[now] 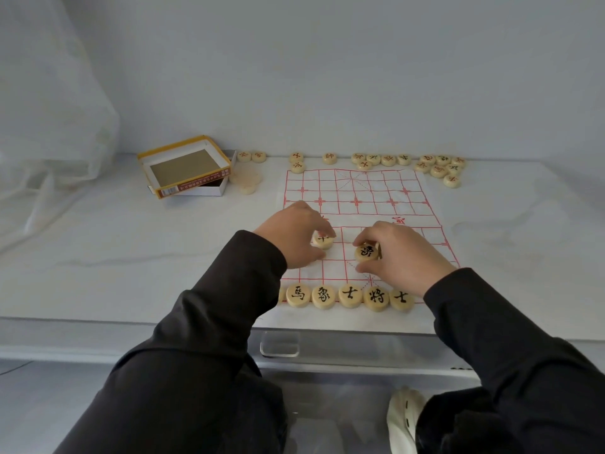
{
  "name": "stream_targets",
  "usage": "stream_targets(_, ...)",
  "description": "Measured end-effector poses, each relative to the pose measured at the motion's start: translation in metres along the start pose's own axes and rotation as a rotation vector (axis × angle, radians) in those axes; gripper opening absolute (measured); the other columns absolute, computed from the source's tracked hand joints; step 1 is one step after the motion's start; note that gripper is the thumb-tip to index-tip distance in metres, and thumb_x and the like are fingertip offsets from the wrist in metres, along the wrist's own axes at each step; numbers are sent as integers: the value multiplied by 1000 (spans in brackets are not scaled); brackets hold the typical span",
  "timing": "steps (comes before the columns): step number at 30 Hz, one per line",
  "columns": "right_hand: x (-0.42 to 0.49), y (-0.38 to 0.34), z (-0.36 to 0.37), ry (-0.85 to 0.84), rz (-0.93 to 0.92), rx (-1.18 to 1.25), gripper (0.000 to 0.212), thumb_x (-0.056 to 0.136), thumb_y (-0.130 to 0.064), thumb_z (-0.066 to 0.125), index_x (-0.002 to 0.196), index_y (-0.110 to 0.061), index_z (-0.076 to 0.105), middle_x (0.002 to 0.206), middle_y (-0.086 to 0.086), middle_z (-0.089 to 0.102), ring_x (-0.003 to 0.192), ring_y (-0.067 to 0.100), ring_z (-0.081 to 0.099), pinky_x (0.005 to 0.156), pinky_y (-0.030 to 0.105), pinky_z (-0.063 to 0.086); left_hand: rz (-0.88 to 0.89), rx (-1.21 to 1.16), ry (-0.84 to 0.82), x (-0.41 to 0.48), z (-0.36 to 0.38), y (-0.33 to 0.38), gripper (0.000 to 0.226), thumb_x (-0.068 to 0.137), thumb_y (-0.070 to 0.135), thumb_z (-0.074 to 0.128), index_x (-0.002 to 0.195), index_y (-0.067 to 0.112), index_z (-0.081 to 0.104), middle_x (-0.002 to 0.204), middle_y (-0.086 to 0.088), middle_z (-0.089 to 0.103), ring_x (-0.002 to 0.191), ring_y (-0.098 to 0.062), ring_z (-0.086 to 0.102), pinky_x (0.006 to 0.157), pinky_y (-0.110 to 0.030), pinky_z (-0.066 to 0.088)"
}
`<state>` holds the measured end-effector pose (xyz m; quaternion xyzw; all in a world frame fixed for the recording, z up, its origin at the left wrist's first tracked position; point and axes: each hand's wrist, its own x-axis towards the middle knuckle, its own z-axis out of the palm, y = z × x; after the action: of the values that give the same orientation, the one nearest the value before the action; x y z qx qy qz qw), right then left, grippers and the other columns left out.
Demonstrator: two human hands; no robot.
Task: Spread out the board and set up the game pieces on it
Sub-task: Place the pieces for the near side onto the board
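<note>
A white board sheet [360,194] with a red grid lies spread flat on the pale table. Along its near edge stands a row of several round wooden pieces with black characters [349,295]. My left hand [294,235] pinches a black-lettered piece [323,239] over the near left part of the grid. My right hand [401,253] grips another black-lettered piece [366,252], tilted up, near the middle of the near half. Several red-lettered pieces [379,159] lie loose beyond the far edge, with a cluster of red-lettered pieces [440,168] at the far right.
An open yellow-edged cardboard box [186,167] sits at the far left of the board, with a few blank-faced pieces [247,183] beside it. A wall stands right behind the table. A clear plastic clip [280,344] sits under the table's front edge.
</note>
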<state>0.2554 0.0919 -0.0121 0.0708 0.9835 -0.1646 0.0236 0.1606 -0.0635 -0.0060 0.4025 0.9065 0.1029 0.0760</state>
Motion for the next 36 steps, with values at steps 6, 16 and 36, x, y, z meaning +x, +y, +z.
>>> stream_targets(6, -20, 27, -12, 9, 46, 83, 32, 85, -30, 66, 116, -23, 62, 114, -3, 58, 102, 14, 53, 88, 25, 42, 17, -13, 25, 10, 7, 31, 34, 92, 31, 54, 125, 27, 56, 120, 9, 58, 115, -11, 45, 95, -26, 36)
stream_targets(16, -56, 78, -20, 60, 166, 209, 39, 83, -13, 69, 120, -23, 60, 119, -8, 58, 108, 7, 51, 89, 15, 32, 60, -44, -19, 24, 36, 79, 33, 95, 31, 47, 126, 27, 54, 124, 6, 56, 116, -13, 47, 97, -28, 38)
stream_targets(36, -65, 84, 9, 72, 61, 228, 37, 79, -19, 73, 115, -27, 64, 117, -3, 53, 107, 12, 52, 94, 17, 36, 51, 17, -22, 34, 45, 89, 32, 96, 30, 46, 127, 27, 54, 130, 5, 54, 120, -13, 45, 100, -29, 37)
